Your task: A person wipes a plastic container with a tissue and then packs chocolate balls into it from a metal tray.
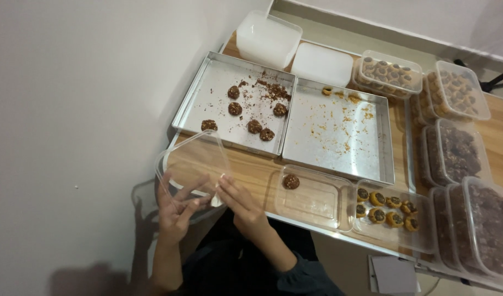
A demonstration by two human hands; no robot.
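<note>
At lower left I see my left hand [174, 211] and right hand [241, 204], fingers curled, gripping an empty clear plastic container [194, 164]. Seven chocolate cookies lie in the left baking tray [207, 82]; one cookie [291, 181] sits in an open tub [317, 204].

Home baking corner, likely a small kitchen — wooden counter [262, 172] against a plain white wall [87, 82]; two crumb-strewn metal baking trays [207, 93], clear plastic tubs [459, 90] packed with small chocolate-topped cookies [385, 208] — stacked lidded containers [268, 38]
</note>
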